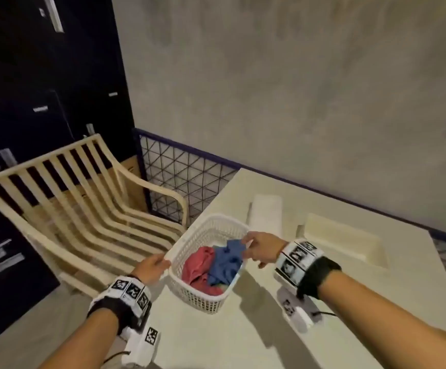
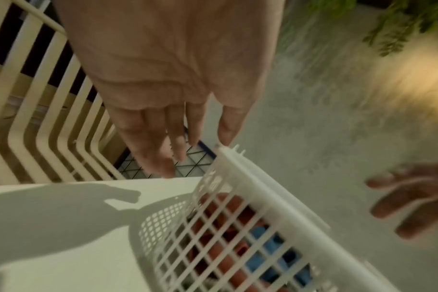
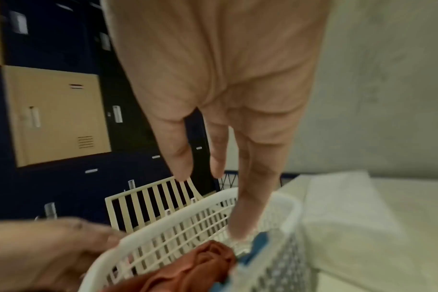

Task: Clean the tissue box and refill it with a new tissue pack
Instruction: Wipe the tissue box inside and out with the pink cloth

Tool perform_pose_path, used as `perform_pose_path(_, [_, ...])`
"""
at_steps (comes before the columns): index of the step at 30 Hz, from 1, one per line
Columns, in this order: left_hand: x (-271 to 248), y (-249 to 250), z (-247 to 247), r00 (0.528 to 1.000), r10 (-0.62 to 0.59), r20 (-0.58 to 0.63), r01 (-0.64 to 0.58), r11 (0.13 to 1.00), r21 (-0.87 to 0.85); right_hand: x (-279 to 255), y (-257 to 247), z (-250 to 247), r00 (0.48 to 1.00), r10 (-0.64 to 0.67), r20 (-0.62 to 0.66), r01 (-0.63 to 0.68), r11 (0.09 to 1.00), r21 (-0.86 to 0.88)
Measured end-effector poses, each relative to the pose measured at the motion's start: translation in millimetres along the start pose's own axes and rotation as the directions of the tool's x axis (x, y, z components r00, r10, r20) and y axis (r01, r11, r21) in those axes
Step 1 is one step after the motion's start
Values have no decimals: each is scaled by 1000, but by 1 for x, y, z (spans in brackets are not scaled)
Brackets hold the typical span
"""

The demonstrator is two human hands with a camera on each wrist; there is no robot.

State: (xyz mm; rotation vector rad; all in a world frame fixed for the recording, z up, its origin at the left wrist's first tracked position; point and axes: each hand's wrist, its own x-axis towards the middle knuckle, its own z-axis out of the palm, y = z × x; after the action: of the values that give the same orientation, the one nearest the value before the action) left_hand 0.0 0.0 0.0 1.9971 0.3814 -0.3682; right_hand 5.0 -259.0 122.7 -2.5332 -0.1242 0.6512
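Flanking basket (image 1: 203,294) – left hand (image 1: 151,267) at rim | right hand (image 1: 263,249) touching blue cloth (image 1: 227,265)

Tissue pack (image 1: 265,217): white, oblong, lying flat just beyond right hand (image 1: 263,249). Tissue box (image 1: 347,241): cream, rectangular, seemingly hollow side up, right of that hand, apart from pack.

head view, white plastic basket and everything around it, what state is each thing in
white plastic lattice basket: upright on the table, holding cloths
red cloth: crumpled inside the basket
blue cloth: crumpled inside the basket, partly over the red one
left hand: fingers straight, at the basket's left rim
right hand: fingers straight, reaching into the basket at the blue cloth
white tissue pack: lying flat on the table
cream tissue box: lying open, empty
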Motion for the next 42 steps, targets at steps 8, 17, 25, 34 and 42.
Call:
perform_pose_path(8, [-6,-12,15,991,-52,126,95,927,-362,71,-69,42,965,42,258,53,934,-353])
perform_pose_path(17, [-8,-20,22,997,-65,31,72,949,-306,90,-76,84,948,-64,310,282,618,-734])
perform_pose_path(25, [-26,-4,14,996,81,-35,-82,995,-52,55,-79,7,988,5,156,-5,1000,-2])
perform_pose_path(34, [-70,146,42,759,557,338,-587,810,-17,-88,-32,-87,937,-103,-333,336,520,785])
perform_pose_path(42, [-103,226,132,648,643,409,-580,764,-282,-197,112,-94,652,421,-631,213,697,685])
